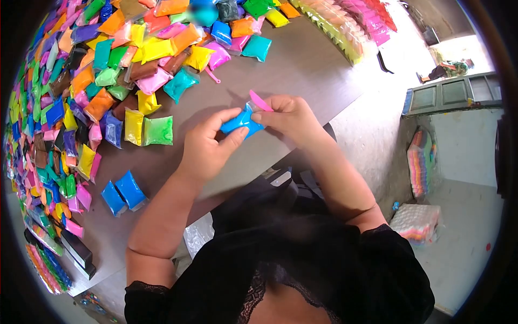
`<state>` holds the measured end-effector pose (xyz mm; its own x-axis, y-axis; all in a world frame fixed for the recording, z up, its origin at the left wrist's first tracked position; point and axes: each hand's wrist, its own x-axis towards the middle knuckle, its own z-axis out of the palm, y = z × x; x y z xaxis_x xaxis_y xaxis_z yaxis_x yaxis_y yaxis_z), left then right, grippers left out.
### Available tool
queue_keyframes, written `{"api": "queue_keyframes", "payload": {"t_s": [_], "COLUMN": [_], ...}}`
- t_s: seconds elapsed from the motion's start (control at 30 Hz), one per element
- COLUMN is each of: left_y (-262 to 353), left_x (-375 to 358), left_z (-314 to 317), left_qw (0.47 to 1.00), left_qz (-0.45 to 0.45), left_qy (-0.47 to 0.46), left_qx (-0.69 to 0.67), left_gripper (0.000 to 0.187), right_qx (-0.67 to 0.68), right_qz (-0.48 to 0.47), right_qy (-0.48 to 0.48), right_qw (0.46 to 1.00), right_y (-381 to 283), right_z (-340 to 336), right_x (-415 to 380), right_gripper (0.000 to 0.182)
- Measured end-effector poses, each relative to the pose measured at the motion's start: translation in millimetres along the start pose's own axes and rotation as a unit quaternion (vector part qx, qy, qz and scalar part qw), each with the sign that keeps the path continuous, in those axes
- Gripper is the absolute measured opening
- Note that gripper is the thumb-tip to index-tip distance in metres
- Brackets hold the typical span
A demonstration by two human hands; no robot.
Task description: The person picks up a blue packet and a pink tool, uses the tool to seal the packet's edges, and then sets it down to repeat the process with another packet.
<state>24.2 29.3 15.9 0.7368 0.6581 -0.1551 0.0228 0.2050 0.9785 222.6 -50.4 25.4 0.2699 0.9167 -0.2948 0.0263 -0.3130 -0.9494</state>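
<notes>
My left hand (208, 141) is closed around a small clear packet of blue modelling clay (237, 123), thumb below and fingers above. My right hand (291, 116) pinches a flat pink plastic tool (260, 101) with a pointed end. Its fingertips are right at the upper right corner of the blue packet, where clear film shows. Both hands are over the near part of the brown table (226, 162). Two more blue clay packets (130, 190) lie side by side to the left of my left forearm. A yellow packet (134, 126) and a green packet (158, 130) lie together beyond them.
A large heap of clay packets (100, 102) in many colours covers the table's left and far side. Rows of packed yellow and pink items (329, 27) stand at the far right edge. A black stapler (78, 251) lies at lower left. Bagged goods (415, 222) sit on the floor at right.
</notes>
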Motion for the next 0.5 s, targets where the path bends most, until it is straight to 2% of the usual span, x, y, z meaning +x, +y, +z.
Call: {"api": "queue_keyframes", "payload": {"t_s": [0.03,0.07,0.1,0.13,0.17,0.23,0.27,0.33,0.4,0.47,0.5], "left_y": [4.4,6.2,4.4,3.7,4.0,3.0,2.1,1.5,2.4,2.9,2.7], "left_x": [0.4,0.9,3.2,1.9,-0.6,-2.6,-2.6,-1.9,-2.3,-2.1,-2.2], "left_z": [2.1,3.7,4.0,5.2,7.1,9.3,10.0,11.6,13.5,14.5,15.0], "left_qw": [0.961,0.846,0.828,0.829,0.818,0.807,0.801,0.796,0.788,0.789,0.79], "left_qz": [0.153,0.294,0.328,0.326,0.319,0.309,0.308,0.308,0.297,0.291,0.285], "left_qy": [0.031,0.06,0.027,0.028,0.005,-0.02,-0.02,-0.019,-0.016,-0.016,-0.017], "left_qx": [0.23,0.441,0.455,0.454,0.478,0.503,0.512,0.52,0.539,0.541,0.543], "left_gripper": [0.04,0.04,0.045,0.045,0.044,0.044,0.044,0.044,0.043,0.043,0.043], "right_qx": [-0.078,-0.08,-0.173,-0.265,-0.264,-0.304,-0.303,-0.201,-0.235,-0.345,-0.363], "right_qz": [-0.007,-0.005,-0.022,-0.038,-0.036,-0.068,-0.065,-0.127,-0.124,-0.253,-0.275], "right_qy": [-0.004,-0.003,0.01,0.021,0.019,0.08,0.079,0.124,0.104,0.061,0.044], "right_qw": [0.997,0.997,0.985,0.963,0.964,0.947,0.948,0.963,0.958,0.902,0.889], "right_y": [0.5,-0.1,-6.6,-11.6,-14.3,-15.6,-10.4,-1.5,-0.8,-1.1,-1.8], "right_z": [-2.4,-3.6,-2.5,-1.5,-1.2,-2.6,-6.5,-17.7,-22.3,-16.6,-11.6], "right_x": [1.6,1.2,0.1,-1.0,-2.0,-4.2,-3.1,1.6,-1.3,-6.0,-7.6], "right_gripper": [0.021,0.021,0.022,0.024,0.024,0.022,0.022,0.019,0.015,0.014,0.012]}}
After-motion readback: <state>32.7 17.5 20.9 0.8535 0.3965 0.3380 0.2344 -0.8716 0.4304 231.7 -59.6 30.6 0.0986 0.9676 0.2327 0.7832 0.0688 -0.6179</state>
